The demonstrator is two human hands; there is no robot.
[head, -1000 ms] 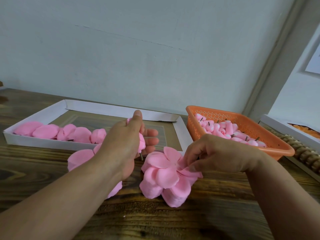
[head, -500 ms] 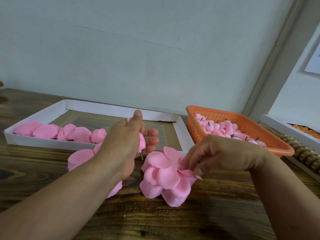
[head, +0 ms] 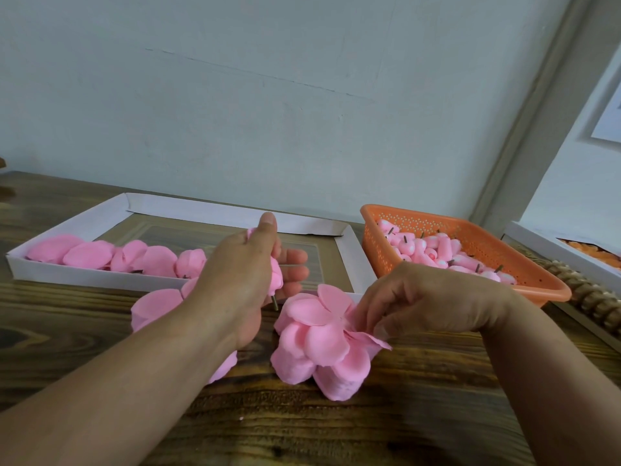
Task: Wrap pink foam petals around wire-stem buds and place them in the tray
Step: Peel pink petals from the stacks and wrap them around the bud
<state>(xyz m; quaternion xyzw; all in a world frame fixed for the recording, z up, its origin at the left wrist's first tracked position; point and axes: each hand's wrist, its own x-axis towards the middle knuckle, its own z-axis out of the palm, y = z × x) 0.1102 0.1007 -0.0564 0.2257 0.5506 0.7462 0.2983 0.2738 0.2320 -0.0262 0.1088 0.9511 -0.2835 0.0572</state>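
Note:
My left hand [head: 245,277] grips a pink foam bud [head: 276,277] upright, its short wire stem poking out below the fingers. Just to its right a pile of loose pink foam petals [head: 319,341] lies on the wooden table. My right hand [head: 426,301] rests on the pile's right side and pinches one petal [head: 369,339] at its edge between fingertips. Behind my left hand, the white tray [head: 215,213] holds a row of wrapped pink flowers [head: 111,255] along its left front. A second heap of petals [head: 154,306] is partly hidden under my left forearm.
An orange plastic basket [head: 537,264] full of unwrapped pink buds with wire stems stands at the right. A white box with orange pieces [head: 581,253] and a string of wooden beads [head: 591,297] lie at the far right. A pale wall rises right behind the table.
My right hand's fingers have shifted lower on the pile's right edge and closed on a single petal. My left hand and its bud have stayed still.

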